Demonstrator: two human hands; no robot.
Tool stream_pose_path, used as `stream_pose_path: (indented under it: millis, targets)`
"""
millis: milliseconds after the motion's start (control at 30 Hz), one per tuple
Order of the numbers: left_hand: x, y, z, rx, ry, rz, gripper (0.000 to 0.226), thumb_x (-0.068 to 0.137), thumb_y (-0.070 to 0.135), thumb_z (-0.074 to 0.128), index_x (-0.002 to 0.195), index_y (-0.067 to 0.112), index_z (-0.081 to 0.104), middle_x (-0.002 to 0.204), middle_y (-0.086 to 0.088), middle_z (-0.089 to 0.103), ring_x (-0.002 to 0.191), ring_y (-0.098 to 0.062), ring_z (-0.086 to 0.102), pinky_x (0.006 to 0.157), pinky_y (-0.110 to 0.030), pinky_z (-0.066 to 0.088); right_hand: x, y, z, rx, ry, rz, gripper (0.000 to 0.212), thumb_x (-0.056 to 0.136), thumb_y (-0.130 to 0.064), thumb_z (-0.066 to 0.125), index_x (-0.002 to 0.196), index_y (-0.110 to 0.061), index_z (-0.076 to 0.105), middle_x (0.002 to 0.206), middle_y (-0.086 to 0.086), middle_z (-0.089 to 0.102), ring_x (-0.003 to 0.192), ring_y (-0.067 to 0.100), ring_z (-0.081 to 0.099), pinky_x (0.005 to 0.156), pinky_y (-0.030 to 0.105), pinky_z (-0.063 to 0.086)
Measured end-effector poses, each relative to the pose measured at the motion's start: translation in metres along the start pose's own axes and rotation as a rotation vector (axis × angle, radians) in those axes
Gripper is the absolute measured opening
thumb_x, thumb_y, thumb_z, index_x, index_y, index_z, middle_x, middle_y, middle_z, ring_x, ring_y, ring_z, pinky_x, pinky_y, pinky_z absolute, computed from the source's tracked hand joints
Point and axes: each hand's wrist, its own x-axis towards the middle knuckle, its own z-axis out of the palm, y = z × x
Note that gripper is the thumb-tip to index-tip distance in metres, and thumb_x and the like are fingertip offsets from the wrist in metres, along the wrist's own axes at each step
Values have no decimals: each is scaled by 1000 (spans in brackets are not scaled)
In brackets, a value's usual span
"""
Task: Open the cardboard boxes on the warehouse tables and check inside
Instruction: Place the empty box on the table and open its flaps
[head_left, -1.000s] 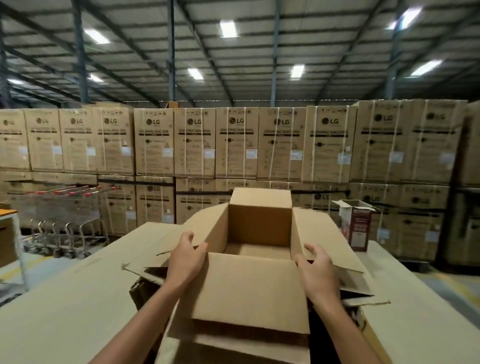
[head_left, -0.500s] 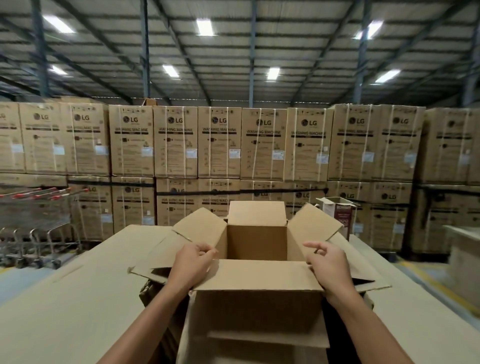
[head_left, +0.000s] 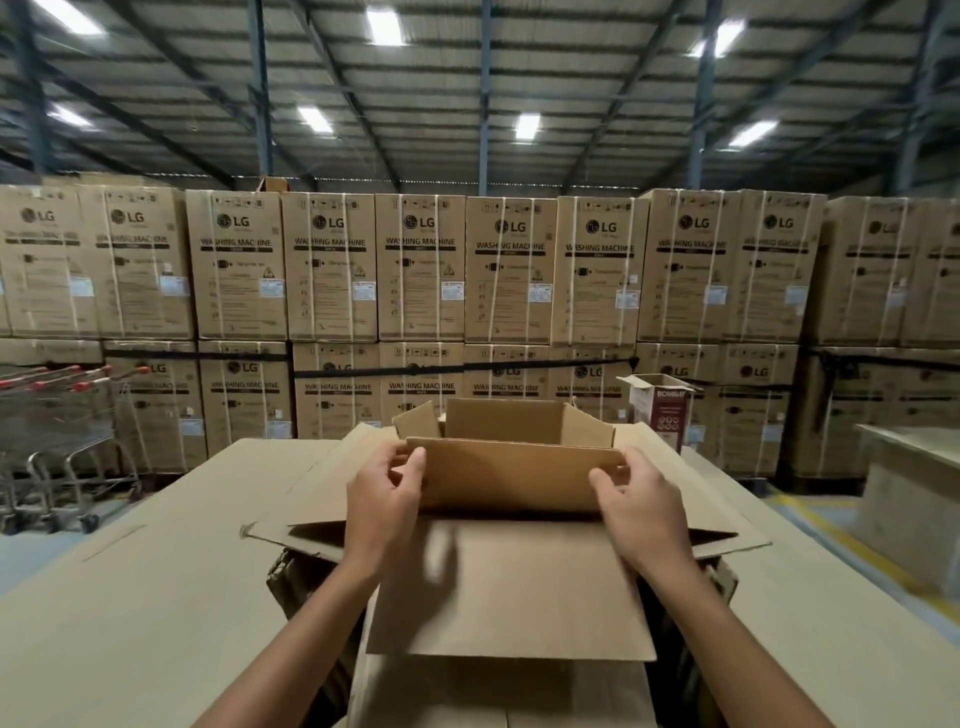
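Several shopping trolleys (head_left: 57, 415) stand nested at the far left on the floor, beside the long bench (head_left: 156, 597) that runs away from the viewer. At the middle of that bench sits the cardboard box (head_left: 509, 587), its side flaps spread flat and its far flap upright. The left hand (head_left: 382, 506) has its fingers curled round the left end of the near flap (head_left: 511, 478), thumb on the side facing the viewer. That flap stands nearly upright across the mouth, so the inside is hidden and I cannot tell whether anything lies in it. The right hand (head_left: 641, 512) pinches the flap's right end in the same way, so both hands are closed on one panel, well apart. The board looks like plain corrugated stock: probably light, stiff across the panel, yet ready to fold at its scored hinge and to tear at the corners if one end is pulled ahead of the other. A hold at both ends, as here, seems the sound one, with the flap swung evenly toward the body. Further right stands a small printed carton (head_left: 660, 410) with its top open, then a second bench (head_left: 909, 467), blurred. Behind everything runs a wall of strapped washing-machine cartons (head_left: 332, 265).
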Motion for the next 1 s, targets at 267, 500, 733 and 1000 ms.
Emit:
stream_pose_path:
  millis: [267, 500, 733, 1000]
  targets:
    - [21, -5, 20, 305, 33, 274, 23, 95, 12, 61, 117, 14, 65, 103, 0, 67, 90, -10, 60, 78, -25, 52, 22, 5, 6, -315, -12, -69, 33, 95, -28, 58, 127, -26, 55, 111, -3, 63, 103, 19, 55, 82, 35, 51]
    - [62, -30, 51, 856, -657, 22, 49, 99, 43, 51, 142, 19, 51, 137, -5, 60, 127, -25, 54, 107, -42, 44, 34, 16, 29, -683, -538, -62, 50, 101, -55, 34, 127, -28, 67, 137, 5, 59, 134, 25, 41, 107, 45, 35]
    - [58, -40, 55, 902, -734, 0, 58, 101, 55, 43, 150, 24, 43, 148, -4, 52, 136, -25, 48, 115, -45, 36, 34, 29, 35, -697, -560, -79, 53, 100, -62, 29, 131, -36, 63, 141, 3, 55, 141, 25, 35, 112, 47, 28]
    - [40, -28, 43, 626, -332, 175, 41, 100, 39, 52, 135, 18, 58, 116, -3, 71, 104, -20, 66, 87, -35, 57, 16, 34, 32, -472, -258, -154, 44, 99, -52, 41, 134, -33, 61, 146, -1, 53, 132, 20, 48, 106, 40, 36]
